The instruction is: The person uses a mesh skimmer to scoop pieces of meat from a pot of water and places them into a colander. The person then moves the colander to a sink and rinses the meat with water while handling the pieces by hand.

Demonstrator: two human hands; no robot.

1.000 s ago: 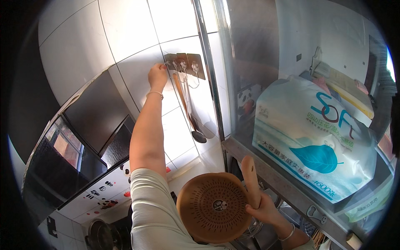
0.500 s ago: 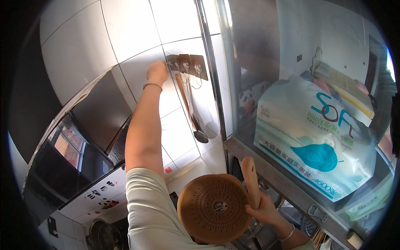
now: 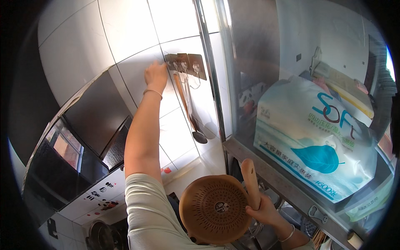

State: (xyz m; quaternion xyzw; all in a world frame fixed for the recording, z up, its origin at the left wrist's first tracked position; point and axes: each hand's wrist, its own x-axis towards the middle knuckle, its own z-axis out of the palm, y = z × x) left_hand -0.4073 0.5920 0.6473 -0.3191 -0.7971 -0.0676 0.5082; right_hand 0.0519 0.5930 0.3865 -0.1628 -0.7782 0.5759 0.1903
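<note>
My left hand (image 3: 155, 76) is raised to the tiled wall, its fingers touching the left end of a row of adhesive hooks (image 3: 186, 65). A long-handled ladle (image 3: 189, 112) hangs from those hooks, just right of my hand. My right hand (image 3: 263, 211) is low in view, gripping the wooden handle of a round brown perforated strainer (image 3: 213, 208), which it holds up with its bottom facing me.
A metal rack (image 3: 283, 183) on the right carries a large white and teal pack of tissue paper (image 3: 318, 139). A dark range hood (image 3: 89, 125) juts out at the left. A vertical metal post (image 3: 210, 66) stands beside the hooks.
My left hand has shifted slightly left and down from the hooks. The strainer stays held in my right hand, barely moved.
</note>
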